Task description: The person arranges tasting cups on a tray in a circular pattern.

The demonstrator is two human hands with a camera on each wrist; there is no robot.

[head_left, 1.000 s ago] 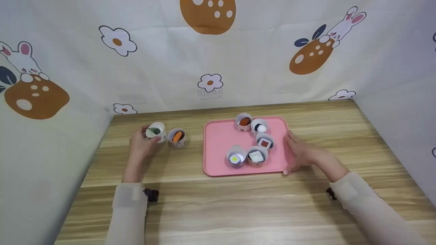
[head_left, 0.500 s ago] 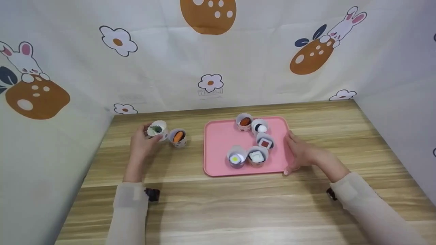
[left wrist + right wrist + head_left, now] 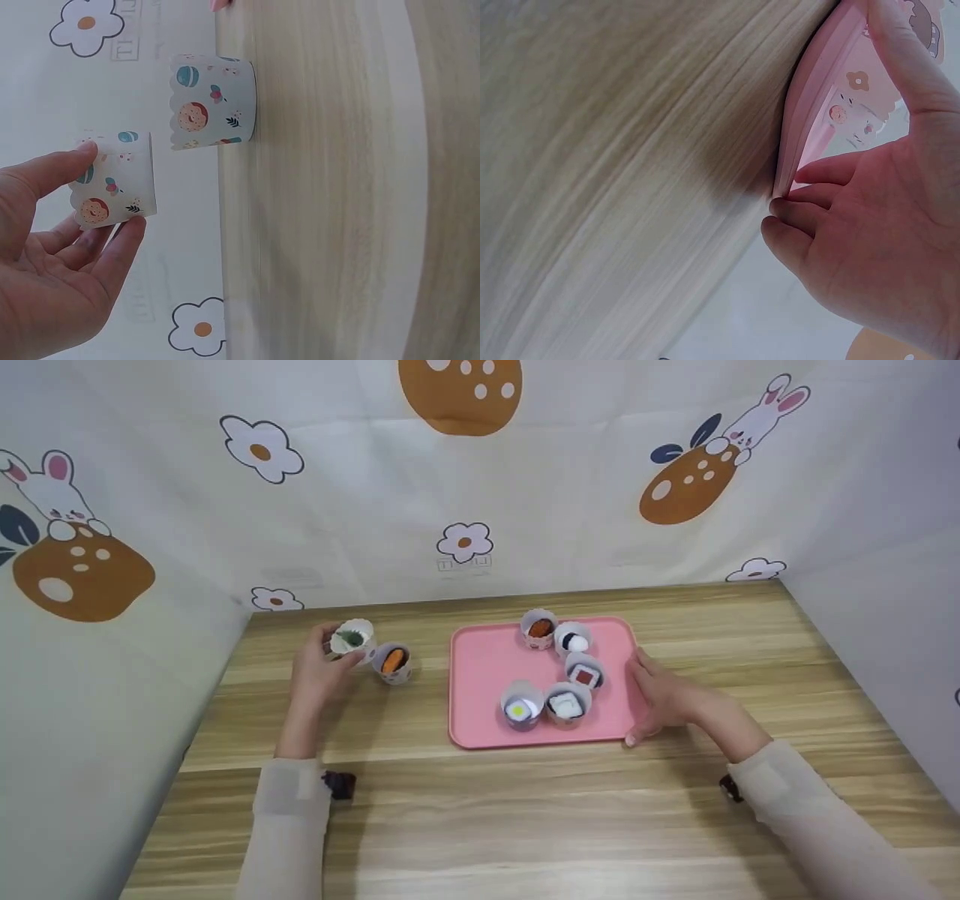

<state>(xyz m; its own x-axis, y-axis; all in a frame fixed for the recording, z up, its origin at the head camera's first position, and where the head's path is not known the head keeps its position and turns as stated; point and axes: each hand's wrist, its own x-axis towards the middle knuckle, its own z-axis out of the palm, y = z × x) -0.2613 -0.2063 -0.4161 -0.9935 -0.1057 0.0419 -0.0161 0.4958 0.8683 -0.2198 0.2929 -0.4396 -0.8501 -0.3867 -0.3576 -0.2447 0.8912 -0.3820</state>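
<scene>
My left hand (image 3: pixel 319 664) pinches a patterned paper baking cup (image 3: pixel 354 637) between thumb and fingers. Inside that cup lies a toy sushi piece with a green leaf. In the left wrist view the held cup (image 3: pixel 116 180) is off the tabletop. Close to its right stands a second paper cup (image 3: pixel 393 663) with an orange-topped sushi piece. My right hand (image 3: pixel 667 697) rests against the right end of a pink tray (image 3: pixel 480 667), its fingers and thumb spread along the rim. In the right wrist view, the fingertips touch the tray edge (image 3: pixel 810 105).
On the tray stand several paper cups with toy sushi: a red-topped piece (image 3: pixel 539 628), a white-and-black one (image 3: pixel 574 641), a red-centred roll (image 3: pixel 583 675), a white piece (image 3: pixel 565 705) and a yellow-centred roll (image 3: pixel 519 710). A printed curtain (image 3: pixel 360 510) hangs behind the wooden table (image 3: pixel 510 817).
My left hand has raised the held cup and shifted it slightly right and away from me. The right hand and the tray have stayed put.
</scene>
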